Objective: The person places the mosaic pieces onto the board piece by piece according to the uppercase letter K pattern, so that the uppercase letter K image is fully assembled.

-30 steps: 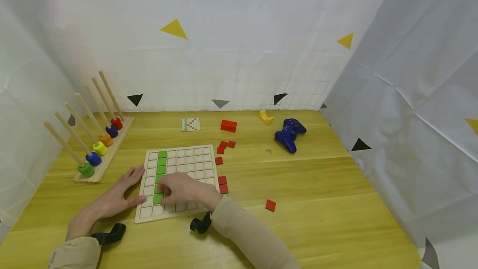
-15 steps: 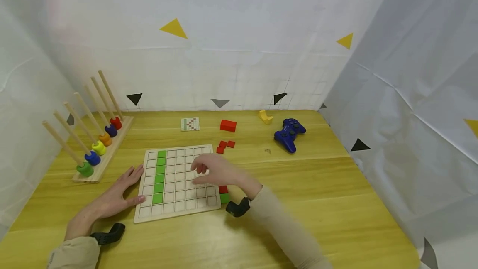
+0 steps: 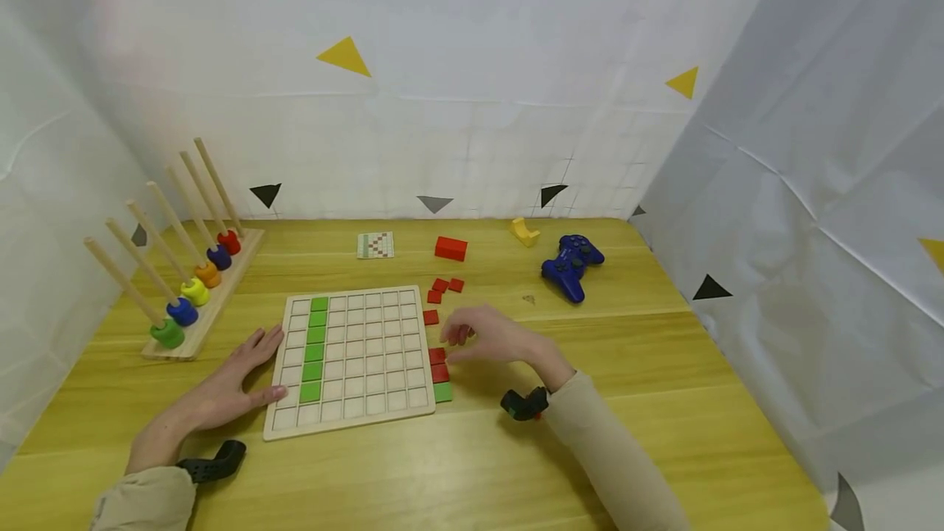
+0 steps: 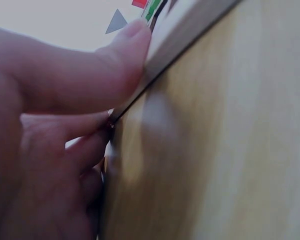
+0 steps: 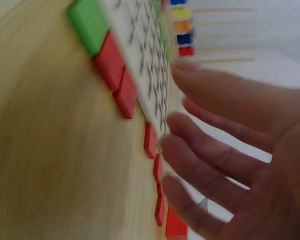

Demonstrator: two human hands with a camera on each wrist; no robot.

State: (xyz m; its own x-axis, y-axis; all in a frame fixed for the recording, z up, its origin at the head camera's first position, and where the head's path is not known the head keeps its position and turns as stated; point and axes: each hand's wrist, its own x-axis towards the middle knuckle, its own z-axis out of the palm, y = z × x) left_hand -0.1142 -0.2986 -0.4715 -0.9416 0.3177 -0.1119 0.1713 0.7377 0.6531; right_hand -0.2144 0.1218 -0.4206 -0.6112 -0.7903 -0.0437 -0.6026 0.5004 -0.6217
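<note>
A pale wooden grid board [image 3: 371, 360] lies on the table, with a column of green tiles [image 3: 313, 370] in its second column from the left. My left hand [image 3: 221, 390] rests at the board's left edge, its thumb [image 4: 125, 62] touching the rim in the left wrist view. My right hand [image 3: 492, 336] hovers just right of the board, fingers loosely bent and nothing between them. Close by its fingertips are two red tiles [image 3: 438, 364], with a green tile [image 3: 442, 392] below them along the board's right edge. Another red tile [image 3: 431, 317] lies farther up that edge.
Several small red tiles [image 3: 440, 285] lie beyond the board's upper right corner, near a red block [image 3: 451, 248] and a patterned card [image 3: 376, 245]. A bead stacker [image 3: 214, 293] stands at left. A blue game controller [image 3: 571, 267] and a yellow curved piece [image 3: 524, 232] lie at back right.
My right hand has moved right, from the green column across the board to beside its right edge, uncovering the column's lower green tiles. My left hand stays in place.
</note>
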